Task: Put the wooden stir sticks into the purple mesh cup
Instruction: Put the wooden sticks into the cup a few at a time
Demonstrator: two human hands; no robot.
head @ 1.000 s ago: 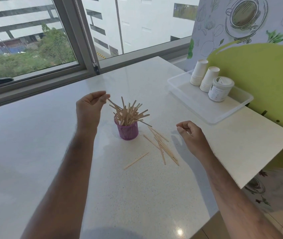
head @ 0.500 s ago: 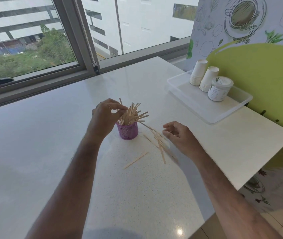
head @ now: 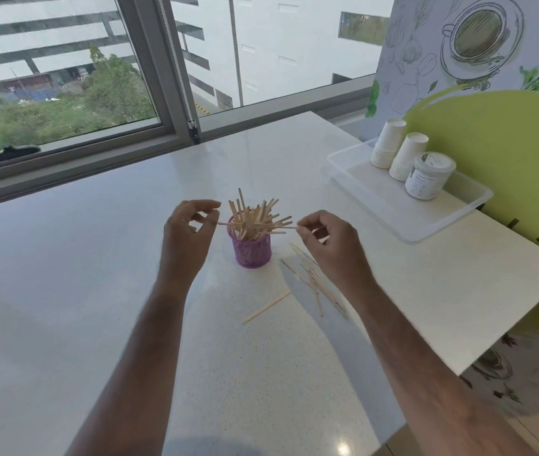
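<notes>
A speckled white counter (head: 195, 340) ran to the window, glossy near the bottom edge. At two o'clock a clear plastic tray (head: 389, 205) held two stacks of paper cups (head: 396, 153) and a lidded tub (head: 429, 176). Both forearms were cut off by the frame's lower edge. The left hand (head: 185, 238) and right hand (head: 330, 241) each pinched an end of one thin stick (head: 289, 227) lying level across the cup (head: 252, 250), a purple mesh cylinder at centre crammed with flat wooden sticks (head: 255, 215). Loose sticks (head: 314, 281) lay at four o'clock of the cup, partly hidden under the right wrist. Half a second before, the right hand was lower, over that pile.
</notes>
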